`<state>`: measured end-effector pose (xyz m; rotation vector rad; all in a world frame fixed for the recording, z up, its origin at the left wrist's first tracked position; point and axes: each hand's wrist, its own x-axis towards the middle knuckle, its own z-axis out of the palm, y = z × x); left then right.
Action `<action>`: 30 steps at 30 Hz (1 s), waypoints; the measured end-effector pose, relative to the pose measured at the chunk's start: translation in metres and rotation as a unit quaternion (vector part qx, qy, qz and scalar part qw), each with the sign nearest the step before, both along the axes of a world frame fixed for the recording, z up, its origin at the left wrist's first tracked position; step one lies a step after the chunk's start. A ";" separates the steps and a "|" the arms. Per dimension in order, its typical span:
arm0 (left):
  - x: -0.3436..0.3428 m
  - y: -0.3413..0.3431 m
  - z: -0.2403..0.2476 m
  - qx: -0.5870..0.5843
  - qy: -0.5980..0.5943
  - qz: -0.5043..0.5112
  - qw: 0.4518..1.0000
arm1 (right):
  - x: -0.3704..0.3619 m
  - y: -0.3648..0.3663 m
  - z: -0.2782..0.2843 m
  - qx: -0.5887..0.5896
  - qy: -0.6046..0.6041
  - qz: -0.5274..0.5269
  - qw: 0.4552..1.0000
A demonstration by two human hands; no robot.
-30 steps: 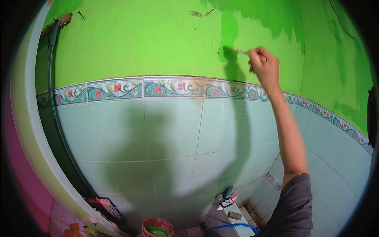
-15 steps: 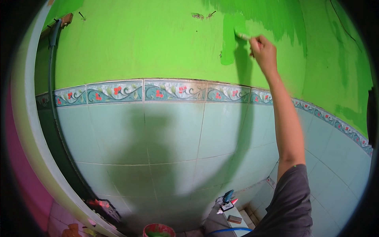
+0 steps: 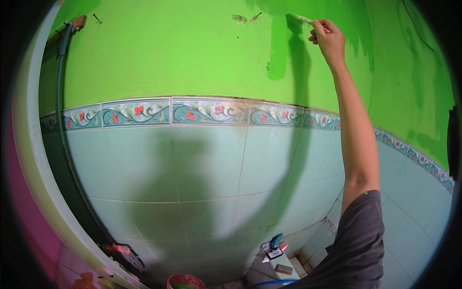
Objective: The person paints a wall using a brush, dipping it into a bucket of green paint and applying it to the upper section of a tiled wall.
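With its fingers closed round the handle, my right hand (image 3: 330,42) holds a paintbrush (image 3: 302,19) up against the light green wall (image 3: 163,53). The bristle end points left and meets the wall near the top of a darker green strip of paint (image 3: 277,53). More dark green paint (image 3: 327,17) spreads unevenly along the top of the wall. My right arm reaches up from the lower right in a dark grey sleeve (image 3: 361,236). My left hand is not in the picture.
Pale tiles (image 3: 211,164) with a flowered border (image 3: 207,111) cover the lower wall. A red bucket (image 3: 185,278) with green inside stands below. Bottles (image 3: 274,254) and a brush (image 3: 284,269) sit on a ledge. Nails (image 3: 257,16) stick out of the wall; a pipe (image 3: 61,86) runs at left.
My right hand and the paintbrush have moved up the wall, and the brush has turned more level. The view has shifted slightly.
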<state>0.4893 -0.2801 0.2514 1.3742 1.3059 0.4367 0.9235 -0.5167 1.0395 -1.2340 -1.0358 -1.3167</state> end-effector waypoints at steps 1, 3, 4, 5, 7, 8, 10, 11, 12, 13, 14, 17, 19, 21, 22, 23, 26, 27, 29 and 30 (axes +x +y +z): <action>0.001 0.000 -0.002 -0.001 -0.017 0.003 1.000 | 0.004 0.000 0.001 -0.005 0.001 -0.003 1.000; -0.004 0.002 -0.016 0.011 -0.005 0.007 1.000 | 0.006 0.009 -0.026 -0.023 0.009 -0.016 1.000; -0.006 0.004 -0.024 0.021 0.003 0.003 1.000 | 0.006 0.011 -0.047 -0.044 0.009 -0.037 0.998; -0.004 0.004 -0.022 0.019 0.004 0.002 1.000 | 0.005 0.012 -0.069 -0.068 0.008 -0.060 0.996; -0.003 0.006 -0.014 0.052 0.054 -0.020 0.997 | -0.002 0.012 -0.115 -0.085 0.017 -0.083 0.993; -0.006 0.012 -0.022 0.053 0.057 -0.018 0.997 | -0.005 0.012 -0.136 -0.100 0.024 -0.092 0.990; -0.007 0.025 -0.040 -0.044 -0.022 -0.058 0.997 | -0.018 0.007 -0.167 -0.115 0.031 -0.104 0.987; -0.004 0.021 -0.035 -0.045 -0.022 -0.062 0.997 | -0.027 0.003 -0.179 -0.119 0.052 -0.081 0.988; 0.004 0.011 -0.010 -0.026 -0.002 -0.059 0.998 | -0.035 -0.002 -0.184 -0.124 0.071 -0.062 0.988; 0.010 0.006 0.005 -0.007 0.016 -0.056 0.998 | -0.042 -0.009 -0.183 -0.125 0.069 -0.068 0.987; 0.010 0.006 0.006 -0.009 0.015 -0.055 0.998 | -0.047 -0.012 -0.182 -0.128 0.098 -0.052 0.986; 0.009 0.008 -0.006 0.009 0.029 -0.057 0.998 | -0.065 -0.012 -0.168 -0.153 0.140 -0.040 0.978; 0.008 0.014 -0.033 0.035 0.049 -0.074 0.995 | -0.071 -0.009 -0.153 -0.175 0.151 -0.049 0.972; 0.008 0.012 -0.031 0.042 0.040 -0.083 0.995 | -0.069 -0.005 -0.134 -0.221 0.175 -0.043 0.959; 0.009 0.011 -0.026 0.051 0.034 -0.090 0.994 | -0.067 -0.004 -0.122 -0.222 0.152 -0.050 0.962; 0.009 0.010 -0.020 0.050 0.032 -0.090 0.994 | -0.065 -0.001 -0.107 -0.223 0.150 -0.050 0.962; 0.004 0.009 -0.017 0.009 0.039 -0.069 0.997 | -0.062 0.009 -0.062 -0.214 0.120 -0.085 0.966; 0.001 0.011 -0.027 0.019 0.026 -0.079 0.996 | -0.061 0.012 -0.048 -0.204 0.109 -0.087 0.969; -0.004 0.012 -0.040 0.030 0.013 -0.088 0.996 | -0.064 0.016 -0.025 -0.193 0.096 -0.087 0.973; -0.006 0.012 -0.043 0.022 -0.010 -0.074 0.997 | -0.068 0.017 -0.016 -0.177 0.083 -0.093 0.976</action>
